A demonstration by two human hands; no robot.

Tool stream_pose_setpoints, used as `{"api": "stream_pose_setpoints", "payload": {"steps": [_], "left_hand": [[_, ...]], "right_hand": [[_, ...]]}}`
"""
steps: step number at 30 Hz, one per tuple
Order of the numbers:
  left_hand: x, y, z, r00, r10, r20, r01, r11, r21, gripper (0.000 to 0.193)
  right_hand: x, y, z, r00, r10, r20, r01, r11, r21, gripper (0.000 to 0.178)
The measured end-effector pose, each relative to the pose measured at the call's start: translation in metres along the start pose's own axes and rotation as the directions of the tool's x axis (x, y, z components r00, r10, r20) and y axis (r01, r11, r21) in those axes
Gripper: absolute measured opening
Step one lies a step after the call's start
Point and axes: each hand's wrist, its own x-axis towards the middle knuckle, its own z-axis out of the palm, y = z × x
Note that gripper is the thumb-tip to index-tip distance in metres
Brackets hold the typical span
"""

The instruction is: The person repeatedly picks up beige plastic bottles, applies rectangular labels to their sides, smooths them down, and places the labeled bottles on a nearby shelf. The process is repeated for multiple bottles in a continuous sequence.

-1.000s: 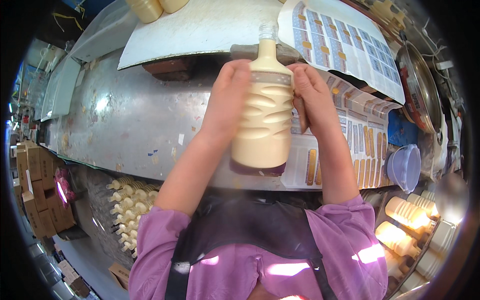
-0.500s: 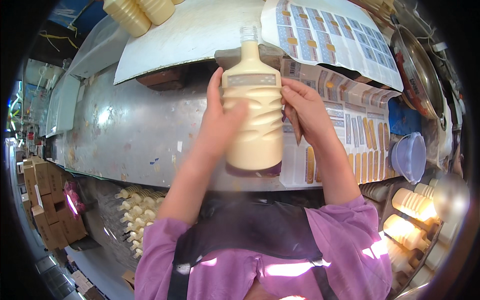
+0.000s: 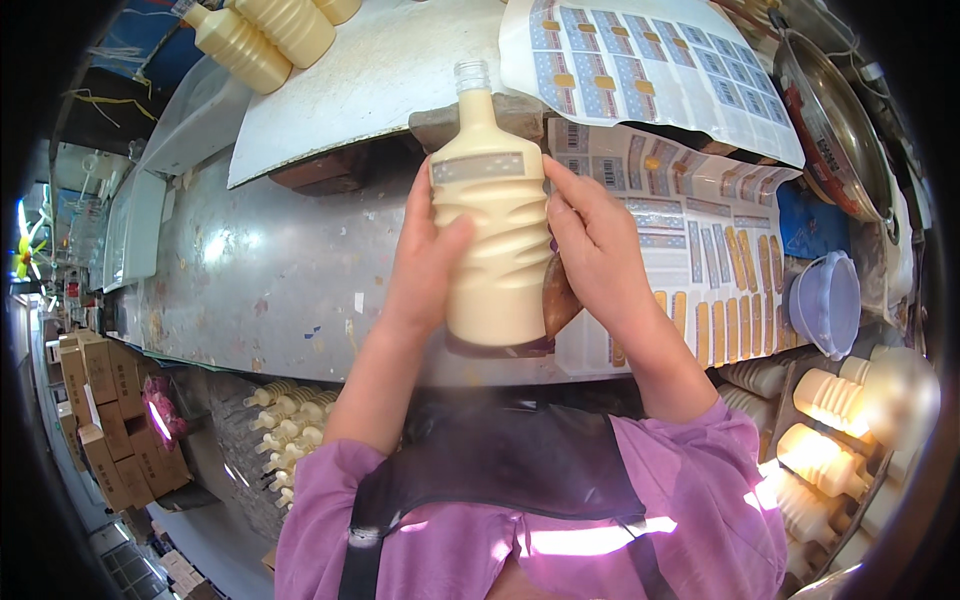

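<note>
A cream-coloured bottle [image 3: 490,260] with ribbed, wavy sides and a clear neck stands or leans in front of me, its base above something dark purple [image 3: 500,349]. Across its shoulder sits a greyish patterned label [image 3: 478,168]. My left hand [image 3: 425,250] wraps the bottle's left side, thumb across the front. On the opposite side my right hand [image 3: 590,235] presses its fingers to the edge beside the label. A flat brown piece [image 3: 560,298] shows under my right palm; its kind is unclear, and part of it is hidden.
Sheets of stickers [image 3: 625,65] lie on the far right, with more label sheets [image 3: 735,285] beneath. A pale blue bucket [image 3: 825,305] stands at the right edge. Finished-looking cream bottles [image 3: 240,48] stand far left. Cartons [image 3: 115,410] and racked bottles [image 3: 825,450] are below table level.
The bottle sits slightly further left in view. My right hand has turned, its fingers now lying along the bottle's right edge. The left hand still holds the other side.
</note>
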Motion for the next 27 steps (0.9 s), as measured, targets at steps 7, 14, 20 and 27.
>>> {"api": "stream_pose_setpoints", "payload": {"steps": [7, 14, 20, 27], "left_hand": [[-0.005, 0.005, 0.011, 0.991, 0.047, -0.128, -0.016, 0.972, 0.235, 0.076], [-0.009, 0.018, 0.015, 0.986, 0.079, -0.146, -0.013, 0.913, 0.407, 0.080], [-0.013, 0.025, 0.017, 0.978, 0.107, -0.177, 0.022, 0.796, 0.605, 0.090], [-0.010, 0.019, 0.011, 0.968, 0.204, -0.146, -0.047, 0.722, 0.691, 0.084]], "right_hand": [[0.011, 0.010, 0.004, 0.989, 0.149, 0.008, -0.146, 0.953, 0.265, 0.036], [0.036, 0.013, -0.002, 0.940, 0.255, 0.225, -0.328, 0.856, 0.401, 0.047], [0.044, 0.006, -0.003, 0.909, 0.309, 0.279, -0.389, 0.870, 0.303, 0.043], [0.041, 0.012, 0.001, 0.935, 0.291, 0.203, -0.350, 0.849, 0.396, 0.042]]}}
